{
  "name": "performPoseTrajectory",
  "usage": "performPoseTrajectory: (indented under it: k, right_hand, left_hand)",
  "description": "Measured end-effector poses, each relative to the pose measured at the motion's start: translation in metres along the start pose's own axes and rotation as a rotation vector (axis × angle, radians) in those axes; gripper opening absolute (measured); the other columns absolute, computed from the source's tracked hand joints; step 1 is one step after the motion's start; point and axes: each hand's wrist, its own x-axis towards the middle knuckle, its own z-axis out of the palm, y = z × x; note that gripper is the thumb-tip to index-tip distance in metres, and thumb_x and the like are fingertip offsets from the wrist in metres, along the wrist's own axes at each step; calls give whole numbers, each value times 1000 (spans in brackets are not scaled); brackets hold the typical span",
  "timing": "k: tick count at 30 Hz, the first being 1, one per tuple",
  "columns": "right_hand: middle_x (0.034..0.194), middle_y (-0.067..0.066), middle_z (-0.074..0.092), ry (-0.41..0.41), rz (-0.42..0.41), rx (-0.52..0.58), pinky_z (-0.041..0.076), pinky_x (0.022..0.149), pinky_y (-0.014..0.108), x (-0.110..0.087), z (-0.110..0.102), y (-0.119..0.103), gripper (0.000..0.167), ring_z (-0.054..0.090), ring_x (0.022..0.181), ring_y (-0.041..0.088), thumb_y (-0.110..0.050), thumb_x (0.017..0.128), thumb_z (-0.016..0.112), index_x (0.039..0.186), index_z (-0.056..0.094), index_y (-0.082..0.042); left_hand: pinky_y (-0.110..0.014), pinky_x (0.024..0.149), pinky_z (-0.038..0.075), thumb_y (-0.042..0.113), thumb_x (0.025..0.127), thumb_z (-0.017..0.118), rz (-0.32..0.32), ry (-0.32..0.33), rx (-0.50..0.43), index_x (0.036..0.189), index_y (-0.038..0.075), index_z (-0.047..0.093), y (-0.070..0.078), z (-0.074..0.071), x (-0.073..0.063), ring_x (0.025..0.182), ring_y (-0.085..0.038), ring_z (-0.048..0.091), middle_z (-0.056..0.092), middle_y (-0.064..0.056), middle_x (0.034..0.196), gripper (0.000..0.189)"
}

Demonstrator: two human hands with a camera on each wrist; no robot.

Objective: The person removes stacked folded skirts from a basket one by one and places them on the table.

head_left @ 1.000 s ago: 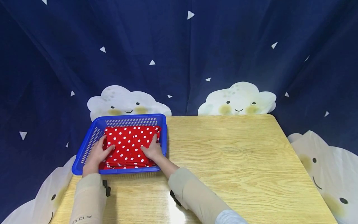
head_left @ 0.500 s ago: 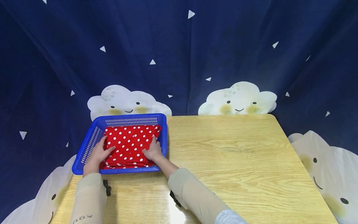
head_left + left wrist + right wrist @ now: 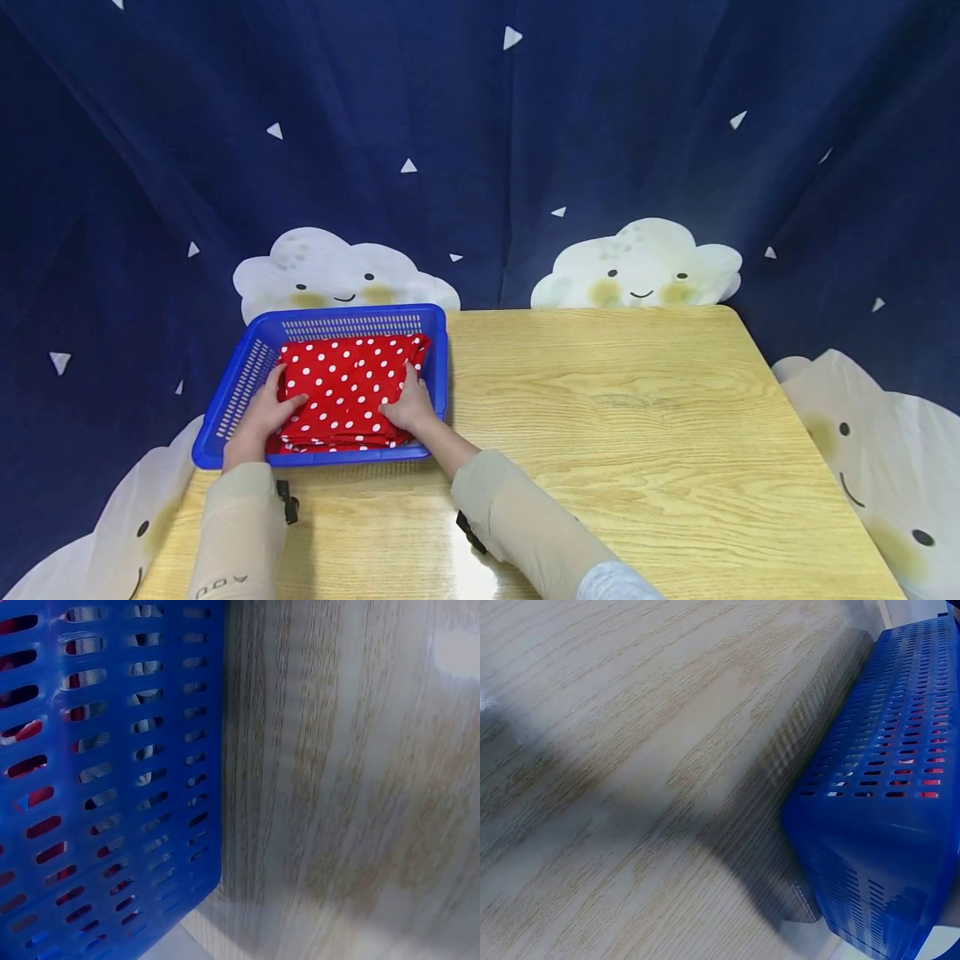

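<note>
Blue rectangular plastic basket with slotted walls [image 3: 345, 458], far left on the pale wood-grain surface [image 3: 637, 433]. Inside: red cloth with white polka dots, folded flat into a rectangle [image 3: 345, 387], stacked layers visible at its near edge, more red beneath. Left hand [image 3: 262, 417] at cloth's left edge, thumb on top, index finger straight along the side; right hand [image 3: 412, 406] mirrors it at the right edge, thumb and index spread over the cloth. Both touch it; other fingers mostly hidden, can't tell if either hand grips. Writing: dark upside-down letters [image 3: 220, 583] on the beige left sleeve [image 3: 238, 525], cannot read them for sure. Beige right sleeve [image 3: 525, 521] too, black strap piece [image 3: 287, 502] by the left cuff, another under the right. Dark blue fabric backdrop [image 3: 480, 125] behind, white triangles, smiling clouds. Left wrist view adds the basket's outer wall close up, red plus unclear pale patches through the slots. Right wrist view gives an outside corner, red through slots, shadow on surface.
</note>
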Motion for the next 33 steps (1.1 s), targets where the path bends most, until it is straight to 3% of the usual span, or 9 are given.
performPoseTrajectory:
  k: [8, 17, 24, 33]
  right_hand:
    - [117, 20, 49, 48, -71, -18, 46, 90, 39, 0, 0, 1, 84, 52, 108, 31, -8, 69, 74, 140, 29, -2]
    - [113, 15, 50, 86, -127, 30, 48, 87, 37, 2, 1, 3, 80, 54, 103, 28, -3, 69, 72, 139, 33, -6]
    - [119, 14, 49, 86, -151, 51, 46, 90, 38, 3, -1, 1, 79, 52, 109, 27, -1, 71, 69, 140, 32, -8]
    - [122, 15, 49, 71, -198, 65, 46, 90, 38, 3, -9, -1, 77, 50, 111, 26, 0, 72, 68, 140, 32, -7]
  left_hand:
    - [-63, 97, 26, 22, 87, 59, 29, 70, -40, 142, -6, 7, 2, 0, -3, 122, -51, 25, 20, -37, 137, 81]
    - [-62, 95, 31, 15, 88, 58, -6, 143, -76, 143, -3, 18, 7, -2, -6, 121, -51, 26, 23, -35, 135, 70]
    - [-59, 96, 33, 5, 86, 57, 51, 227, -2, 136, -8, 31, 13, -1, -8, 113, -49, 36, 35, -35, 124, 58]
    - [-56, 97, 33, -5, 84, 53, 95, 296, -52, 128, -14, 40, 20, -3, -6, 110, -49, 39, 41, -35, 117, 47]
